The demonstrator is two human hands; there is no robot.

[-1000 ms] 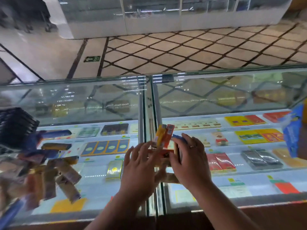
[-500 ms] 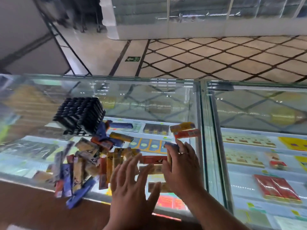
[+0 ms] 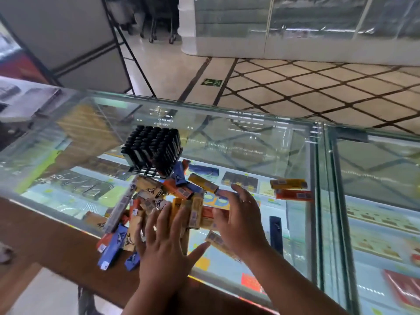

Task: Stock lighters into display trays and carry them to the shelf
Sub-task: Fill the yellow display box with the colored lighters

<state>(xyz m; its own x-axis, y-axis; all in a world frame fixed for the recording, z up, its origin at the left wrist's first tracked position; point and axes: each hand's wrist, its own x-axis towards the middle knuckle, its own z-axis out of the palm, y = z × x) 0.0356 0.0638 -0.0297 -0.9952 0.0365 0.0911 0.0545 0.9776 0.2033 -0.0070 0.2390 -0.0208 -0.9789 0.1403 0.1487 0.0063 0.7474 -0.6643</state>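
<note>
My left hand [image 3: 163,246] lies flat on the near side of the heap of lighters [image 3: 159,196], low in the middle of the frame. Its fingers are straight and fanned wide, thumb stuck out to the right, nothing gripped. My right hand [image 3: 241,223] is just beside it, palm down on the heap's right flank. Those fingers are loosely spread and only slightly bent, resting on the lighters rather than closing round any. There's a ring [image 3: 245,201] on one of them, and a tan lighter pokes out from under that palm.

The heap is a jumble of orange, yellow, tan and blue, lying every which way on the glass counter [image 3: 250,144]. A few hang over the brown wooden edge [image 3: 56,233] at lower left. Right behind the heap, up and left of centre, stands the black tray [image 3: 152,148], and the farthest lighters come right up against it. I see rows of black tops in it, but I can't tell whether its slots are filled.

Right of my fingertips, apart from the heap, a yellow lighter [image 3: 288,183] and an orange lighter [image 3: 294,195] lie side by side near the counter's seam. A dark blue lighter [image 3: 276,233] lies alone lower down, right of my right hand. Packs sit on lit shelves under the glass. Across the top runs a tiled floor [image 3: 318,92] with a green sign [image 3: 211,82].
</note>
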